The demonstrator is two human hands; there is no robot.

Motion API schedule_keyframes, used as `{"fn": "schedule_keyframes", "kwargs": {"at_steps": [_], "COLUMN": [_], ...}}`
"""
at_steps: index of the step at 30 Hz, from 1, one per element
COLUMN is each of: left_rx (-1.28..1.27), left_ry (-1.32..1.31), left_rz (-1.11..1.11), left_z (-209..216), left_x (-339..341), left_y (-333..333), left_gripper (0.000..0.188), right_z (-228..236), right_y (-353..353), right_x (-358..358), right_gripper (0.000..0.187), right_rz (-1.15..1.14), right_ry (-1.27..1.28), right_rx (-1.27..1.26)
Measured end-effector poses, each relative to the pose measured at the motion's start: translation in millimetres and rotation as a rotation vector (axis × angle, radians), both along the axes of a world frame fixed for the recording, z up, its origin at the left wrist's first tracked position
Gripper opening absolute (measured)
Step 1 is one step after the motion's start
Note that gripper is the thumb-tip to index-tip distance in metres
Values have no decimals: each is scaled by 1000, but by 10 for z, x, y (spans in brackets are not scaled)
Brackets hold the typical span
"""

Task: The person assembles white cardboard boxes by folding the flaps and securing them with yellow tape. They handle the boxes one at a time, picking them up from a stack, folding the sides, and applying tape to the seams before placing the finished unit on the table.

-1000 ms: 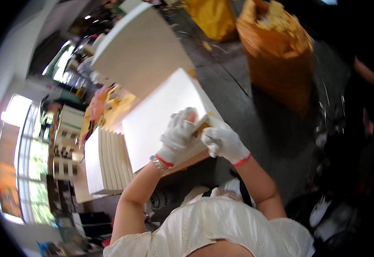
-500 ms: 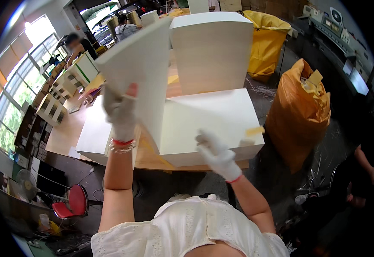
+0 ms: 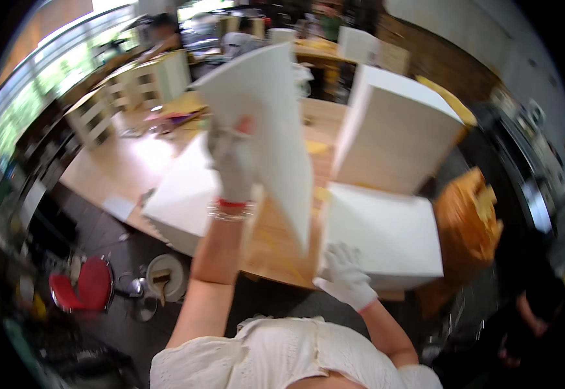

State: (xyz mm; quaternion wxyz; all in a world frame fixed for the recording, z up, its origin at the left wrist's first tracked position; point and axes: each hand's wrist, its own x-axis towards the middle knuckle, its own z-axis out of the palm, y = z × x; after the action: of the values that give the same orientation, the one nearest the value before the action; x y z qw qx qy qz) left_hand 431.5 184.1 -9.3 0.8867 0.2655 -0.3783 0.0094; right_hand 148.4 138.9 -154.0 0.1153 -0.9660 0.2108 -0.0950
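Observation:
In a white glove, my left hand (image 3: 234, 165) grips the near edge of a thin slab of white paper sheets (image 3: 273, 123), held upright and slightly bowed above the table. One reddish fingertip shows past the glove. My right hand (image 3: 348, 275), also gloved, rests with fingers apart at the near left corner of a thick white paper stack (image 3: 392, 227). Behind that stack, another tall block of white paper (image 3: 402, 126) stands on end. A further white stack (image 3: 182, 194) lies left of my left forearm, partly hidden by it.
The wooden table (image 3: 289, 259) runs to the far left, where banded paper blocks (image 3: 140, 87) stand. An orange sack (image 3: 467, 217) of scraps is at the right. A red chair (image 3: 88, 285) and a white bucket (image 3: 169, 275) are on the floor. People are farther off.
The view has turned, shifting the scene. My left hand has carried the upright slab leftward, away from the right stack. My right hand has moved to that stack's near left corner.

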Motion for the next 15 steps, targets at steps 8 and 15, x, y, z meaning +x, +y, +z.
{"fn": "schedule_keyframes", "kwargs": {"at_steps": [8, 15], "left_rx": [69, 181], "left_ry": [-371, -719], "left_rz": [472, 862], "left_z": [458, 890], "left_x": [-939, -806], "left_y": [467, -10], "left_gripper": [35, 61], "right_z": [339, -274], "right_y": [346, 168], "right_x": [1389, 1886], "right_gripper": [90, 76], "right_rz": [26, 127], "right_ry": [-1077, -1281], "right_rx": [590, 1333]}}
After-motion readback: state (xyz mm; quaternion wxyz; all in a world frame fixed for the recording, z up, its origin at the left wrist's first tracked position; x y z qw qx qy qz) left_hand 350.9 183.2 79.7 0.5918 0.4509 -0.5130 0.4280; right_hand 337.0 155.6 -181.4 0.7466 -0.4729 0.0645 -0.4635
